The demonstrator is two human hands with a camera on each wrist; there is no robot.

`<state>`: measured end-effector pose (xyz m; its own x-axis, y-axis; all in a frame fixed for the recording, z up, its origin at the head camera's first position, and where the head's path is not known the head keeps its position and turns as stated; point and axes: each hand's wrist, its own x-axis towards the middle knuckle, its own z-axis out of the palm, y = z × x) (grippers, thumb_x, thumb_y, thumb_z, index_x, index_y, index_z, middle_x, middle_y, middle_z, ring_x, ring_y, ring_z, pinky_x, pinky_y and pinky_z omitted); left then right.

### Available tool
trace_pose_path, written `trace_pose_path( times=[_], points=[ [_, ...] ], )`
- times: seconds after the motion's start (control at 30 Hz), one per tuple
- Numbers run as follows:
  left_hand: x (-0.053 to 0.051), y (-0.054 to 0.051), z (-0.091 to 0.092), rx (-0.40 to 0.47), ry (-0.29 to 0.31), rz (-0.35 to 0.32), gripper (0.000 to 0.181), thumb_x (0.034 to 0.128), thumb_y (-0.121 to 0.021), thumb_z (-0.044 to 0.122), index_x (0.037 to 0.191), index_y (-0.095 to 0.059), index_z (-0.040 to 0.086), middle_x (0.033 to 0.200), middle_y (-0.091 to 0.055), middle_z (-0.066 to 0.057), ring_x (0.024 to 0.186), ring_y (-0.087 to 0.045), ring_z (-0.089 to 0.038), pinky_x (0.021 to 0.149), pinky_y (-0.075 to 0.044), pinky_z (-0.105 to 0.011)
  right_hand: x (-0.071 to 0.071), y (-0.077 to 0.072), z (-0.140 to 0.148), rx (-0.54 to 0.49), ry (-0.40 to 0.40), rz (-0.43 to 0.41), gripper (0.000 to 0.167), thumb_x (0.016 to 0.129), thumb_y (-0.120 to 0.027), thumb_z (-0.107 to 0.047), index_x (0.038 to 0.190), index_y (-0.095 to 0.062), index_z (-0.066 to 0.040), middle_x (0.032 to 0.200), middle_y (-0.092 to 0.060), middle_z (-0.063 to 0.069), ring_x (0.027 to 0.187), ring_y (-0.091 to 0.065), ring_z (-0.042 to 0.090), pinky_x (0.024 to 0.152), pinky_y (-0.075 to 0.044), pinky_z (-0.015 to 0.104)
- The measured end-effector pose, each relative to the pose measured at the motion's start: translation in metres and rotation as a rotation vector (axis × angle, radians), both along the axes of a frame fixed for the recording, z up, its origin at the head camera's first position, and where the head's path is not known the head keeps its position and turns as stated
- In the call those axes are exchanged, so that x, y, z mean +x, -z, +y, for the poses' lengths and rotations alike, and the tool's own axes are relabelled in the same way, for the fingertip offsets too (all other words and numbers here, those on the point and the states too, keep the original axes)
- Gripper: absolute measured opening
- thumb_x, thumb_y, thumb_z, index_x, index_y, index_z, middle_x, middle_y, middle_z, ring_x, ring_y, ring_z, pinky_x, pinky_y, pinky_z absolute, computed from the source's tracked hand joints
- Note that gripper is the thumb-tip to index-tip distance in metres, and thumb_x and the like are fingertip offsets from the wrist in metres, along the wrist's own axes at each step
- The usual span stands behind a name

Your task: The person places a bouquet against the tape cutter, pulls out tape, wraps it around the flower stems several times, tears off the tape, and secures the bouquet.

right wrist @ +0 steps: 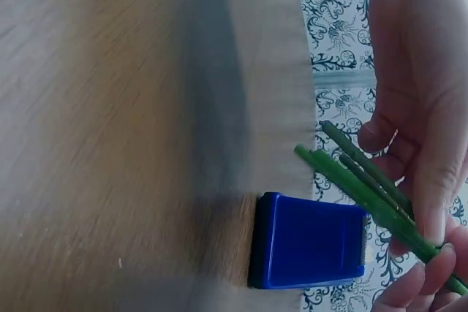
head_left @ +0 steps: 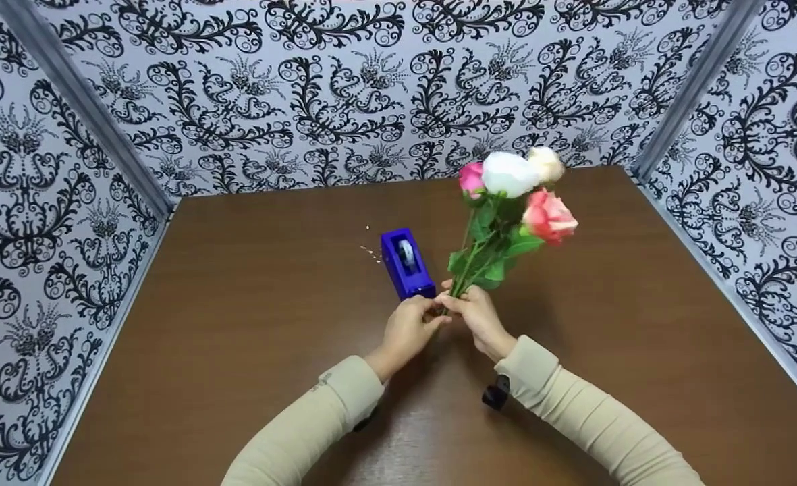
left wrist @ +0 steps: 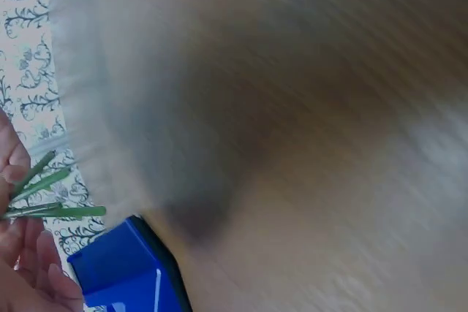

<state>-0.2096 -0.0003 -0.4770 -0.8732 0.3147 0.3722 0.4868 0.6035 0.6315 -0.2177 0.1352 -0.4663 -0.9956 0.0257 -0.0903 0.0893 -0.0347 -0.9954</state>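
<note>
My right hand (head_left: 482, 317) grips the lower stems of a bunch of roses in pink, white (head_left: 508, 175), cream and coral (head_left: 549, 217), with green leaves, held above the table and leaning right. My left hand (head_left: 408, 331) meets it there; in the right wrist view its thumb and fingers pinch the green stems (right wrist: 358, 184) beside the right fingertips. The cut stem ends (left wrist: 51, 211) stick out past the fingers in the left wrist view. Just beyond the left hand stands a blue tape dispenser (head_left: 391, 260) with a roll of clear tape (head_left: 407, 255) in it.
Small pale scraps (head_left: 372, 255) lie left of the dispenser on the brown wooden table (head_left: 250, 290). Walls with black scroll-patterned paper (head_left: 344, 88) enclose the back and both sides. A black wrist camera (head_left: 496, 395) hangs under the right sleeve.
</note>
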Motion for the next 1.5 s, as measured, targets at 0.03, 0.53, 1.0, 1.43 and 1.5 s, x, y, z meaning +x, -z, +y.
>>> trace_pose_path(
  times=[0.03, 0.53, 1.0, 1.43, 1.5],
  points=[
    [0.0, 0.0, 0.001, 0.031, -0.01, -0.008, 0.018, 0.0784, -0.071, 0.02, 0.086, -0.069, 0.004, 0.075, -0.062, -0.006, 0.069, -0.058, -0.015, 0.062, -0.047, -0.024, 0.0, 0.0, 0.0, 0.007, 0.0, -0.001, 0.02, 0.084, -0.06, -0.001, 0.101, -0.057, 0.009, 0.078, -0.065, -0.002, 0.075, -0.058, 0.008, 0.07, -0.043, 0.026],
    [0.008, 0.003, 0.004, -0.025, -0.011, 0.041, 0.014, 0.0876, -0.061, 0.015, 0.08, -0.064, 0.003, 0.078, -0.064, -0.009, 0.071, -0.06, -0.019, 0.061, -0.048, -0.03, -0.001, 0.002, 0.0, -0.016, -0.045, -0.017, 0.024, 0.084, -0.061, -0.001, 0.102, -0.056, 0.013, 0.068, -0.062, -0.003, 0.054, -0.052, 0.006, 0.059, -0.046, 0.022],
    [0.001, 0.001, -0.009, 0.181, -0.026, 0.045, 0.012, 0.0852, -0.059, 0.003, 0.092, -0.068, -0.003, 0.087, -0.068, -0.014, 0.082, -0.065, -0.026, 0.073, -0.051, -0.033, 0.002, -0.009, 0.013, 0.153, -0.423, 0.046, 0.059, 0.089, -0.058, -0.014, 0.136, -0.029, 0.008, 0.133, -0.042, 0.029, 0.062, -0.059, 0.009, 0.066, -0.052, 0.033],
    [-0.028, -0.006, -0.079, 0.254, -0.322, 0.013, 0.019, 0.0847, -0.061, 0.004, 0.097, -0.064, -0.011, 0.089, -0.065, -0.022, 0.085, -0.062, -0.034, 0.078, -0.048, -0.042, -0.018, -0.017, 0.103, 0.452, -0.228, 0.074, 0.056, 0.09, -0.057, -0.017, 0.135, -0.032, 0.006, 0.134, -0.037, 0.03, 0.077, -0.064, 0.018, 0.074, -0.051, 0.039],
    [-0.031, -0.006, -0.093, 0.228, -0.365, -0.018, 0.019, 0.0851, -0.061, 0.004, 0.097, -0.064, -0.011, 0.091, -0.065, -0.023, 0.086, -0.062, -0.035, 0.079, -0.048, -0.043, -0.018, -0.018, 0.117, 0.467, -0.198, 0.065, 0.057, 0.091, -0.057, -0.019, 0.136, -0.031, 0.006, 0.134, -0.037, 0.03, 0.077, -0.063, 0.015, 0.072, -0.052, 0.035]
  ],
)
